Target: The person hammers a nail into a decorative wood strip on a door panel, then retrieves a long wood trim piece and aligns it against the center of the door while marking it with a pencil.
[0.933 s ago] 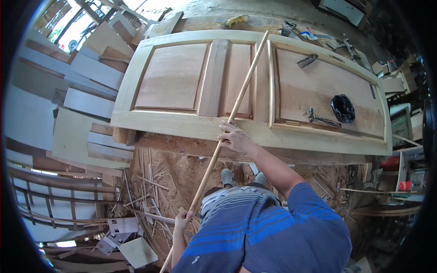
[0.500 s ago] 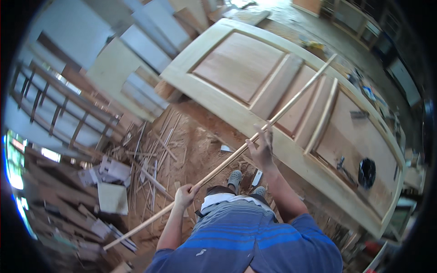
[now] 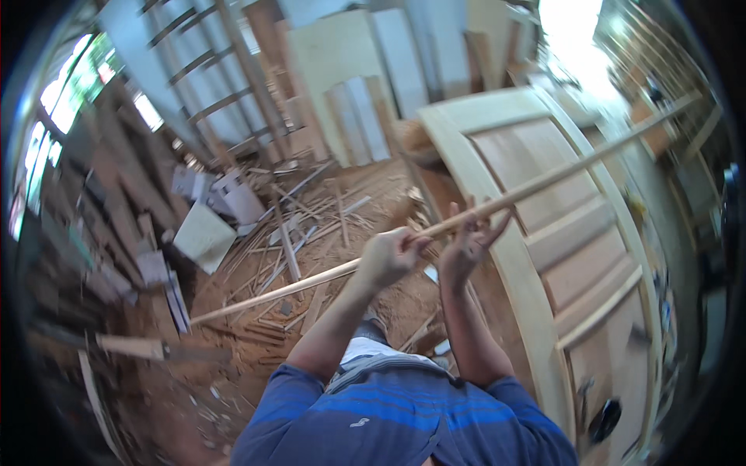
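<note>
A long, thin wooden strip [image 3: 311, 278] slants across in front of me, its far end up at the right and its other end low at the left. Near its middle my left hand [image 3: 391, 258] is closed around it. Just to the right, my right hand [image 3: 466, 247] is touching the strip with its fingers spread, not wrapped round it. Beyond that hand lies a panelled wooden door [image 3: 513, 268] with an arched end. On its lower panel are a hammer [image 3: 584, 396] and a round black object [image 3: 604, 420].
Wood offcuts [image 3: 284, 241] litter the dirt floor to the left. Boards [image 3: 342, 70] and a ladder-like frame [image 3: 225, 101] lean at the back. A pale square piece [image 3: 203, 239] lies by more leaning planks [image 3: 116, 179] on the left.
My view has swung left, so the door now sits further right. My hands have come closer together on the strip, and the right hand's fingers are more spread.
</note>
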Motion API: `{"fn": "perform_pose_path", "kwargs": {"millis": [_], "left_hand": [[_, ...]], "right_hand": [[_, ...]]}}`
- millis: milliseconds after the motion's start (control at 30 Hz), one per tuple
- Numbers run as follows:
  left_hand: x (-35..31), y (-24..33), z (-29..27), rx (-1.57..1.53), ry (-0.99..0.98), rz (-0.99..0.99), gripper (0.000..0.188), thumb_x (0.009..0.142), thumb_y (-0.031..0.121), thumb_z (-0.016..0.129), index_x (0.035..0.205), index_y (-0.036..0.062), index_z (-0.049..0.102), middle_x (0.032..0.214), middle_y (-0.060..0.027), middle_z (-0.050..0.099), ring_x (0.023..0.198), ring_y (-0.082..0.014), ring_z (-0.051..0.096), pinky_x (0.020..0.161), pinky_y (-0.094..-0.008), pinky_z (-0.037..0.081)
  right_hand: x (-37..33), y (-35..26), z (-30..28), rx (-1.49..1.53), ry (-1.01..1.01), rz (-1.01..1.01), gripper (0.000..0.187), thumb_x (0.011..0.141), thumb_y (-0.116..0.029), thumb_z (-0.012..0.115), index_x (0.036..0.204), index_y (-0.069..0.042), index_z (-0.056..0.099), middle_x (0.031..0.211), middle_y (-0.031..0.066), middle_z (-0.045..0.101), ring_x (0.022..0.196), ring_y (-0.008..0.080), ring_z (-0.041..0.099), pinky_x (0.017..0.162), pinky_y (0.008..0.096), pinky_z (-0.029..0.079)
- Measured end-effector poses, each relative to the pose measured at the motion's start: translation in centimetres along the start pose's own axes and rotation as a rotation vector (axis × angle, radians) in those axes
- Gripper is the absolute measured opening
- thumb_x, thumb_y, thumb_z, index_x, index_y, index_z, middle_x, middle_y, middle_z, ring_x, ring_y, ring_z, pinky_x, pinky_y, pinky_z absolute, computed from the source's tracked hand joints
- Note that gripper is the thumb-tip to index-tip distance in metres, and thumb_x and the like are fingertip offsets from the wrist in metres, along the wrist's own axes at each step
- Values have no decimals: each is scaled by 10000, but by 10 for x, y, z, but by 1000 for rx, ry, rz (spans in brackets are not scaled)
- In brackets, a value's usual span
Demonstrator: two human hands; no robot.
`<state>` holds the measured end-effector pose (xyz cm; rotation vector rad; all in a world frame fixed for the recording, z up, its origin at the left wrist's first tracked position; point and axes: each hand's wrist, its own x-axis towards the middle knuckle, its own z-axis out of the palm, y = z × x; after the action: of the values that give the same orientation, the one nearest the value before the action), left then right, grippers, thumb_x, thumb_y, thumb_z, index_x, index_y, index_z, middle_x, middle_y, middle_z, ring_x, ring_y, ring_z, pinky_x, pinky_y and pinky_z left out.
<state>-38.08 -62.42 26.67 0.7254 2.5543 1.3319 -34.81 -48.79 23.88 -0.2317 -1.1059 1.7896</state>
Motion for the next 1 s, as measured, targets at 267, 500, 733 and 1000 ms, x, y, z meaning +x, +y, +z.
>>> {"fn": "perform_pose_path", "kwargs": {"millis": [267, 500, 733, 1000], "left_hand": [[56, -42, -148, -59, 239, 288, 359, 1002, 402, 708, 1147, 78, 657, 878, -167, 734, 855, -403, 741, 754, -475, 564], [59, -192, -304, 71, 482, 275, 418, 982, 444, 758, 1125, 64, 660, 858, -140, 723, 784, -312, 732, 720, -412, 556], [89, -278, -380, -221, 530, 30, 295, 1010, 288, 765, 1112, 25, 678, 845, -104, 710, 788, -180, 668, 758, -341, 530], [180, -377, -451, 91, 837, 97, 363, 1002, 184, 748, 1311, 25, 641, 1153, -144, 725, 993, -306, 742, 898, -362, 568]], "right_hand": [[14, 43, 192, 228, -143, 90, 722, 1111, -548, 509, 1643, -117, 279, 873, 30, 544, 686, 126, 543, 636, 318, 492], [72, 14, 409, 244, -257, -121, 336, 1181, -397, 382, 1147, -101, 537, 786, -9, 456, 585, 83, 377, 513, 252, 331], [101, 38, 549, 262, -686, -341, 387, 1168, -394, 384, 1206, -48, 552, 774, 41, 514, 608, 99, 415, 556, 267, 364], [123, 132, 716, 191, -624, -367, 388, 1145, -328, 409, 1096, 11, 591, 827, 147, 641, 638, 187, 555, 586, 316, 462]]}}
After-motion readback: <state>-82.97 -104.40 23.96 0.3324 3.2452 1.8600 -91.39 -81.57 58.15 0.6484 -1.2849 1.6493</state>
